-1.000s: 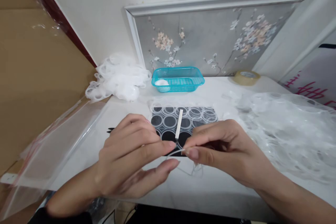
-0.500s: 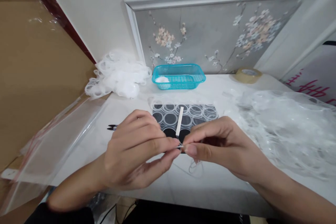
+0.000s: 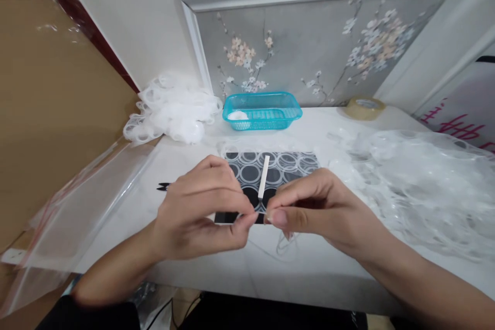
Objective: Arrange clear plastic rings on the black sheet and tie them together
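My left hand (image 3: 207, 211) is closed in a pinch, thumb against forefinger. Facing it, my right hand (image 3: 313, 214) pinches too. A thin pale strand (image 3: 262, 212) spans the small gap between both sets of fingertips. Beneath the right fingers a loose loop of thin clear cord (image 3: 285, 248) shows over the white table. Just beyond the fingertips, a slim white stick with a dark end (image 3: 264, 178) lies on a black mat (image 3: 226, 217). Translucent rings (image 3: 250, 173) cover much of that mat, and my hands hide part of it.
Behind the mat stands a turquoise basket (image 3: 263, 125) with a white round item inside. Heaps of clear rings lie left (image 3: 170, 111) and right (image 3: 433, 191). A tape roll (image 3: 364, 108) sits at the back. Black snips (image 3: 162, 186) are partly hidden by my left hand; plastic bags (image 3: 88, 206) lie left.
My left fingertips have drawn a little to the left, away from the right ones, so the gap with the strand is wider. The right hand stays nearly in place.
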`<state>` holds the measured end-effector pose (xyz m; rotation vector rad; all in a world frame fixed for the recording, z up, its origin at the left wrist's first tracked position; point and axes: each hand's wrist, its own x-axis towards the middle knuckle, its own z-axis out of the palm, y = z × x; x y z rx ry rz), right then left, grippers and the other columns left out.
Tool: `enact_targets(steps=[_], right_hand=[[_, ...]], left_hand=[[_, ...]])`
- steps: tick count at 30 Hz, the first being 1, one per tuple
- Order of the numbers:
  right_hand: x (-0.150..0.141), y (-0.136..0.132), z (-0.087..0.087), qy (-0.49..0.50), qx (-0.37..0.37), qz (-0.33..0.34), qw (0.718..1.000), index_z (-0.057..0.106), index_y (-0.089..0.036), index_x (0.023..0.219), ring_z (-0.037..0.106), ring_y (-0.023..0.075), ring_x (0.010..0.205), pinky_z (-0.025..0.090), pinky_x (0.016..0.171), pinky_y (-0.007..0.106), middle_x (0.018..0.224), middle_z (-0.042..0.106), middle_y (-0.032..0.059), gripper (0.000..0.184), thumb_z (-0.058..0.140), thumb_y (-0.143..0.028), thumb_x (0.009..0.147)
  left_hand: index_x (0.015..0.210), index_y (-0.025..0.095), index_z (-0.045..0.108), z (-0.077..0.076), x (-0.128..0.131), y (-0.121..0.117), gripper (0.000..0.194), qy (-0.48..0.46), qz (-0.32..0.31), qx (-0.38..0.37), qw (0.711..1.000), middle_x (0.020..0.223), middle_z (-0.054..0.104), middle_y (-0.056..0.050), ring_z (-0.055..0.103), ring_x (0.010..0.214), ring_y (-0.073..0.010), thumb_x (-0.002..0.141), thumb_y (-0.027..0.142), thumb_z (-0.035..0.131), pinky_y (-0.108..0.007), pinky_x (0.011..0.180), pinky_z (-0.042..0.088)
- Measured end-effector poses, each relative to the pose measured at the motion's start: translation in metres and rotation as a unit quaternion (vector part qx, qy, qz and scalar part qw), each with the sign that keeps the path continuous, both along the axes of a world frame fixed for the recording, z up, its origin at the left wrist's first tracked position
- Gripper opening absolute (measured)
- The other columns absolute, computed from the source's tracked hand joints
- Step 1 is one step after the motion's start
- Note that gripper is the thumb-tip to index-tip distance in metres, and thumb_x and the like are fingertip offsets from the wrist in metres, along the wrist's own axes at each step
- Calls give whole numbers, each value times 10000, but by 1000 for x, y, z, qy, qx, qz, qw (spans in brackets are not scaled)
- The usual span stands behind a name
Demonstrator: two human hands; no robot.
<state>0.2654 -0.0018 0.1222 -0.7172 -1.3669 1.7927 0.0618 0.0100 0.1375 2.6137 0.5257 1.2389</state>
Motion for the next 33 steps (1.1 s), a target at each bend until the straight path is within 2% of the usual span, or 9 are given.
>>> enact_targets(steps=[5, 10, 14, 16, 19, 24, 26, 29, 33], right_hand=[[3, 3, -1, 19, -16, -5, 1000, 775, -217, 708, 508, 71, 498, 392, 456, 191, 541, 630, 8, 71, 720, -174, 719], [4, 4, 1, 21, -14, -11, 1000, 769, -208, 674, 494, 73, 490, 357, 447, 205, 525, 617, 6, 85, 713, -154, 709], [3, 4, 0, 24, -10, -5, 1000, 769, -206, 700, 467, 66, 473, 296, 415, 200, 519, 606, 2, 75, 710, -166, 722], [3, 6, -2, 15, 3, 1, 1000, 763, -197, 710, 420, 53, 451, 261, 400, 197, 509, 580, -6, 74, 699, -196, 748], [1, 12, -6, -10, 1, -7, 1000, 733, -179, 756, 354, 35, 426, 222, 382, 189, 552, 560, -16, 108, 692, -277, 778], [1, 28, -21, 36, -143, -82, 986, 640, -217, 1003, 346, 6, 414, 228, 362, 160, 728, 555, -33, 301, 723, -357, 749], [2, 29, -28, 71, -183, -83, 977, 630, -215, 1018, 457, 25, 480, 335, 410, 164, 813, 566, -17, 339, 725, -384, 740], [1, 21, -37, 123, -183, -42, 974, 608, -238, 1069, 577, 98, 686, 481, 646, 242, 907, 564, 1, 390, 718, -414, 739], [-3, 9, -46, 96, -83, -48, 991, 548, -280, 1145, 548, 127, 833, 448, 764, 266, 928, 530, -2, 479, 757, -328, 717]], left_hand=[[756, 177, 621, 0, -8, 12, 144, -101, -27, -115, 988, 633, 602, 20, 558, 574, -123, 708, 59, 688, -336, 632, 471], [726, 176, 622, 3, -11, 9, 106, -147, 8, -170, 974, 625, 578, 13, 552, 593, -126, 793, 95, 626, -325, 622, 475], [822, 193, 655, 0, -4, 0, 28, -78, 25, -190, 978, 748, 603, -8, 576, 687, -129, 833, 191, 629, -289, 639, 490], [898, 207, 672, -2, 0, -2, 91, -21, 27, -187, 982, 829, 596, -15, 582, 730, -120, 808, 198, 666, -252, 642, 493], [841, 203, 670, -3, 1, -1, 63, 18, 48, -178, 983, 831, 567, -6, 567, 719, -93, 826, 154, 632, -211, 650, 483], [811, 182, 651, -3, 4, 0, 81, 31, 58, -159, 985, 821, 557, -3, 558, 722, -90, 828, 121, 601, -212, 678, 469], [825, 177, 657, -5, 7, -1, 89, 30, 38, -160, 986, 814, 557, -4, 554, 714, -89, 820, 108, 601, -208, 660, 464], [819, 170, 658, -13, 14, 1, 66, 22, 20, -191, 981, 799, 557, -5, 546, 709, -91, 822, 127, 609, -211, 652, 457], [791, 169, 645, -22, 19, 10, 123, 59, -15, -304, 951, 800, 561, -8, 551, 756, -107, 871, 227, 574, -238, 705, 456]])
